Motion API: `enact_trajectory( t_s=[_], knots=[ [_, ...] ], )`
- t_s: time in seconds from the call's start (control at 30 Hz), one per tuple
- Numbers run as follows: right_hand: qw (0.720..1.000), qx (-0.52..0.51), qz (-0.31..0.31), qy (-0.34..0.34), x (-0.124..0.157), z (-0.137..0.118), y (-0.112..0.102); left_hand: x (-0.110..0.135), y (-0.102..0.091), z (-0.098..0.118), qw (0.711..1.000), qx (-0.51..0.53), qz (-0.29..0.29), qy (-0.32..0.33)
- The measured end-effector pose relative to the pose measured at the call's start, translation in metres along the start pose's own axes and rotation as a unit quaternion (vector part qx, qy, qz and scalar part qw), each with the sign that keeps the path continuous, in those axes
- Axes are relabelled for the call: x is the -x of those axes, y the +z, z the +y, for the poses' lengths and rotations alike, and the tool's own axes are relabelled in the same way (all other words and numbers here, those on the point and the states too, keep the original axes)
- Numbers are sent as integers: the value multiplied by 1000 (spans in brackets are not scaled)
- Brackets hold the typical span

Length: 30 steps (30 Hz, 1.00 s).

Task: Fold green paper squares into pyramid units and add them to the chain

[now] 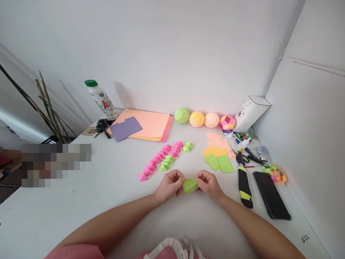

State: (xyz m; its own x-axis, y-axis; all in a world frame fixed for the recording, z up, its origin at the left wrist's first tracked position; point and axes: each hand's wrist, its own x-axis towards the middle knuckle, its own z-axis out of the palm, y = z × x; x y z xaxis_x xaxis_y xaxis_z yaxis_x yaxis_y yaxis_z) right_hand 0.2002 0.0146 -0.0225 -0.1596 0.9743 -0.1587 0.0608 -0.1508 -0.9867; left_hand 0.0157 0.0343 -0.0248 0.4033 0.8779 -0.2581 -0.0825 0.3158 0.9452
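Green paper (190,185) between left fingers (178,184) and right fingers (202,184), both pinching ends; white counter (113,172) beneath, pale wall (172,54) behind.

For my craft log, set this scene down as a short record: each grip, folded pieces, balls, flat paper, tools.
Left grip: pinches the left side of a green paper
Right grip: pinches its right side
Folded pieces: pink pieces and green pieces, in slanting rows
Balls: four along the wall; green ball, yellow ball, peach ball, multicoloured ball
Flat paper: peach, yellow and green sheets, overlapping
Tools: black-and-yellow cutter, left of a phone
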Motion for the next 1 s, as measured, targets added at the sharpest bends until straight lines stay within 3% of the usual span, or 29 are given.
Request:
enact_trajectory(
  t_s=[0.13,0.27,0.7,1.0],
  knots=[
    [999,-52,12,-11,-1,3,-3,-2,-2,1,1000,19,-5,2],
    [999,-35,-34,-3,1,3,-3,-2,0,0,1000,11,-25,10],
    [998,23,-45,-37,0,9,-1,-3,-2,-7,995,-4,48,87],
    [1000,-13,-14,-24,-4,7,-7,-1,0,-4,998,11,-12,67]
  ],
)
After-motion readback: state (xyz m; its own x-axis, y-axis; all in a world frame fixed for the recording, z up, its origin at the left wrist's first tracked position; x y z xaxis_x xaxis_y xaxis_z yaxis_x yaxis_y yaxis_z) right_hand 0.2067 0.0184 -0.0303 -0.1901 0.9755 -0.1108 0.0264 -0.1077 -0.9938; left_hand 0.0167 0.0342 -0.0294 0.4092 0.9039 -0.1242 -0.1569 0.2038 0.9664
